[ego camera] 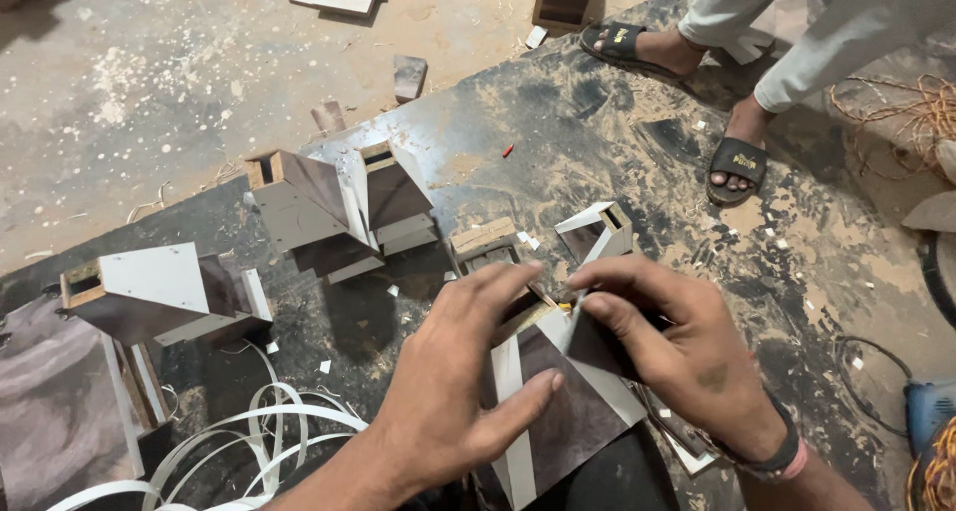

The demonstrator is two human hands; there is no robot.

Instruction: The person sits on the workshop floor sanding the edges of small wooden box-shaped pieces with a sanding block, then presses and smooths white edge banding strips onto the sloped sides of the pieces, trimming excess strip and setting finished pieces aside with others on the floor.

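My left hand (pixel 453 386) presses down on a dark-brown and white laminated wooden piece (pixel 563 426) lying in front of me, thumb stretched across its face and fingers over its top edge. My right hand (pixel 672 347) pinches the piece's upper right edge with thumb and fingers, beside a small yellowish object I cannot make out. A black band circles the right wrist. Part of the piece is hidden under both hands.
Similar angled laminated blocks stand at left (pixel 164 297), at centre (pixel 344 207) and beyond my hands (pixel 597 227). White edge-band strips (pixel 254 436) curl at lower left. Another person's sandalled feet (pixel 737 162) stand at upper right. A blue power tool (pixel 931 411) lies at right. Sawdust covers the dark board.
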